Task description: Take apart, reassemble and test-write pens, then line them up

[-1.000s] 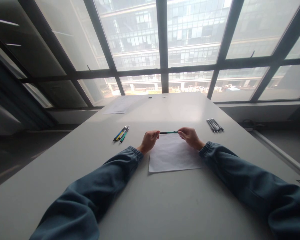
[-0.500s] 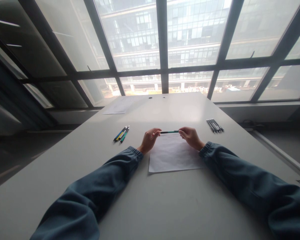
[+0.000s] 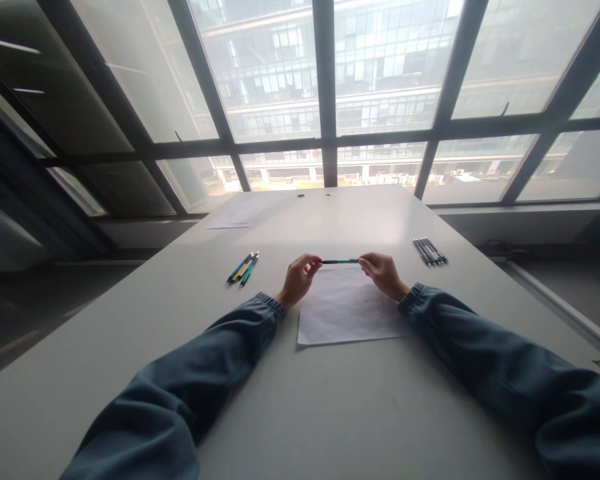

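A green and black pen (image 3: 341, 261) is stretched level between my two hands, above the far edge of a white paper sheet (image 3: 350, 317). My left hand (image 3: 300, 277) pinches its black end between thumb and fingers. At the other end, near the clip, my right hand (image 3: 383, 272) is closed on it in a similar pinch. The fingertips hide both tips of the pen. Under my hands the paper lies flat on the white table (image 3: 300, 413).
Left of my hands lies a bunch of coloured pens (image 3: 243, 269), blue, yellow and green among them. To the right, several grey-black pens (image 3: 430, 251) lie side by side. Another paper sheet (image 3: 235, 212) rests at the far left of the table, before tall windows (image 3: 327, 87).
The pen has risen very slightly and turned a little about its length, so its clip now shows along the upper side. Both hands keep their hold on its ends.
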### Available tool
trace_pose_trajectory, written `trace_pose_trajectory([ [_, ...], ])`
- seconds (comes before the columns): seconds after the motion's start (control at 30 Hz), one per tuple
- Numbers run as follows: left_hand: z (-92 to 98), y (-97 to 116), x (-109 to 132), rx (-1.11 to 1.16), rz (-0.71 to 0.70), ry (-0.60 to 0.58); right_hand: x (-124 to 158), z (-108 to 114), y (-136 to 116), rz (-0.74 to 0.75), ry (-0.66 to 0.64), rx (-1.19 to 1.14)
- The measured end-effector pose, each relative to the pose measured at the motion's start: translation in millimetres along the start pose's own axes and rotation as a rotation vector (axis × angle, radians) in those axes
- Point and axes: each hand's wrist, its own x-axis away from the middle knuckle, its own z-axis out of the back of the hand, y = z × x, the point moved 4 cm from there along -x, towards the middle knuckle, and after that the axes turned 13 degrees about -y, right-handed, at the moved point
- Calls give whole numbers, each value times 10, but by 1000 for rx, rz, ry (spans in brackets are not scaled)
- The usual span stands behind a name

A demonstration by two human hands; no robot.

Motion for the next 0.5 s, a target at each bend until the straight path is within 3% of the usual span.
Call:
trace_pose_trajectory([
  [0.5, -1, 11, 6, -23, 40, -67, 3, -17, 3, 17, -27, -25],
])
